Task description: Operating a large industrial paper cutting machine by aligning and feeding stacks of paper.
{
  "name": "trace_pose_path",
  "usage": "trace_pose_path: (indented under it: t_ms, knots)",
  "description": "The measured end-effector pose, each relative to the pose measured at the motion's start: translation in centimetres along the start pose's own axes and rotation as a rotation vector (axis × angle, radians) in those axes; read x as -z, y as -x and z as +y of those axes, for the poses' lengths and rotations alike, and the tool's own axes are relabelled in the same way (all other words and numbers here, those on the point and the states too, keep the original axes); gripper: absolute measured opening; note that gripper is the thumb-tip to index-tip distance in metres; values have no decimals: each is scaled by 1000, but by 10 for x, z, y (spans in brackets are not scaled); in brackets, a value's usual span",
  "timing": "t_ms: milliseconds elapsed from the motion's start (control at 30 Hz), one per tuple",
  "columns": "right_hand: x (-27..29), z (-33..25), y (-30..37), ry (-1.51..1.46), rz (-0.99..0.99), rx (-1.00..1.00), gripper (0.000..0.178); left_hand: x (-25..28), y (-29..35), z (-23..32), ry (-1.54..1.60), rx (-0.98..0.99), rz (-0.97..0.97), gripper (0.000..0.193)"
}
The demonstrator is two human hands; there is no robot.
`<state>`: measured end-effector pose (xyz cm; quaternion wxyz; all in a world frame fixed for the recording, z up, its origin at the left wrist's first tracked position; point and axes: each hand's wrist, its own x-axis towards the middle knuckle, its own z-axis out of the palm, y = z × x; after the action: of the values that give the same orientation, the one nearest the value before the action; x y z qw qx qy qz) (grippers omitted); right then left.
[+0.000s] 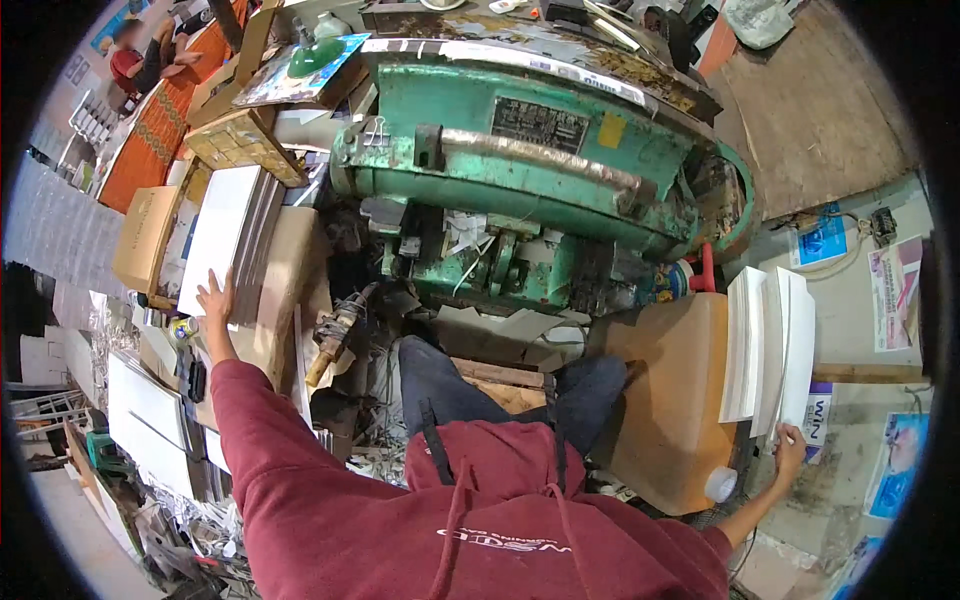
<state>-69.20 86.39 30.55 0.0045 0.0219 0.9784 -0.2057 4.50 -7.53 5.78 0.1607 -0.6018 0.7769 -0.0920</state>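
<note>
My left hand (pixel 216 300) rests with fingers spread on the near end of a stack of white sheets (pixel 226 215). That stack lies to the left of a worn green machine (pixel 510 170) with a metal bar across its front. On my right, a second pile of white sheets (pixel 742 345) stands on edge in several bundles beside a brownish-orange jerrycan (pixel 660 390). My right hand (pixel 790 452) is closed at the lower edge of the outermost sheets, its fingertips pinching there. Whatever lies under the fingers is partly hidden.
More white sheets (pixel 150 420) are piled at the lower left. A yellow-handled tool (pixel 325 360) lies left of my knees. A cardboard box (pixel 145 240) stands at the far left, and a brown board (pixel 810 110) at the upper right. A person (pixel 130 65) sits far back.
</note>
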Motion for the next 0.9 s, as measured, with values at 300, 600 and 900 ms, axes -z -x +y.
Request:
trace_pose_path:
  t_ms: [300,600,900]
  knots:
    - [11,-37,-3,284,762,275,33,233,25,214,876,-462,892,64]
    - [-70,-198,-15,-477,318,690,31,267,94,429,444,-985,-100,96]
    - [-230,-281,24,-513,-747,736,20,245,289,307,360,-1167,260,66]
